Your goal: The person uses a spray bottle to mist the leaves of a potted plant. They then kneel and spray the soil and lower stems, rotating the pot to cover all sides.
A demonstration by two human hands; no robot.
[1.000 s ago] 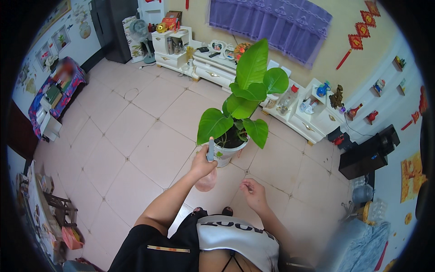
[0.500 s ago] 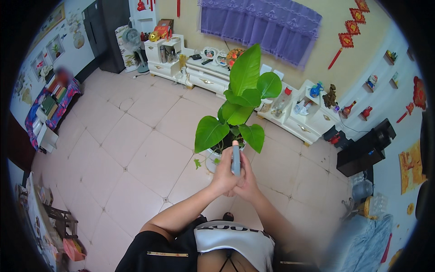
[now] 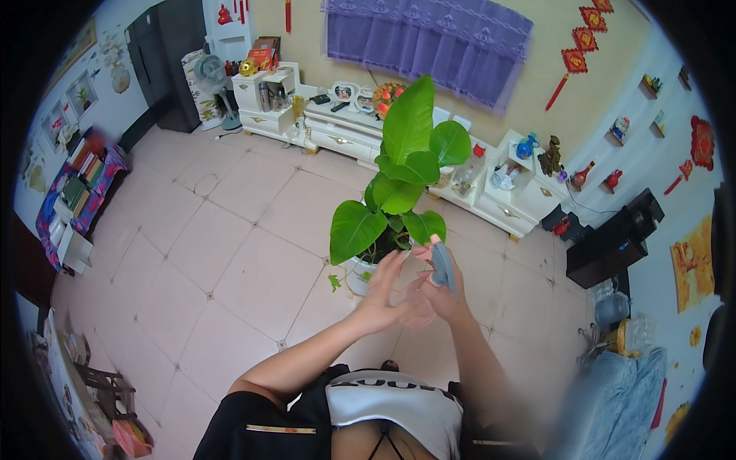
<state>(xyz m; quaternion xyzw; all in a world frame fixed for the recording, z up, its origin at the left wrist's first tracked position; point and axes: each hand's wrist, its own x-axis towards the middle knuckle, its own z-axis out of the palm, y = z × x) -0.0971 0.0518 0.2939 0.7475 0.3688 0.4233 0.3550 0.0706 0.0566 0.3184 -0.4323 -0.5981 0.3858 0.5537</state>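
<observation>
A pink-tiled floor (image 3: 230, 253) fills the room, with a low white cabinet (image 3: 360, 138) along the far wall under a purple curtain (image 3: 437, 38), and red ornaments hung on the walls.

On the floor in front of the person stands one plant (image 3: 399, 192) in a white pot (image 3: 356, 274), with five or six broad green leaves; one small leaf lies on the tile beside the pot.

The right hand (image 3: 441, 287) holds one grey bottle-like thing (image 3: 443, 264). Its long axis runs roughly upright, tilted a little away from the person, with a pinkish tip at the top near the lowest leaves. The fingers are curled around its lower part, clamped on it.

The left hand (image 3: 383, 295) is just beside the right one, its fingers spread and apart, blurred, touching or nearly touching the right hand; whether it also touches the grey thing cannot be told. It holds nothing of its own.

The plant lies straight ahead of both hands and slightly to the left, so the left hand is nearer the pot and the right hand nearer the leaves on the right. The grey thing's tip points toward the foliage.

Counted: one plant, one pot, one grey thing, two hands.
</observation>
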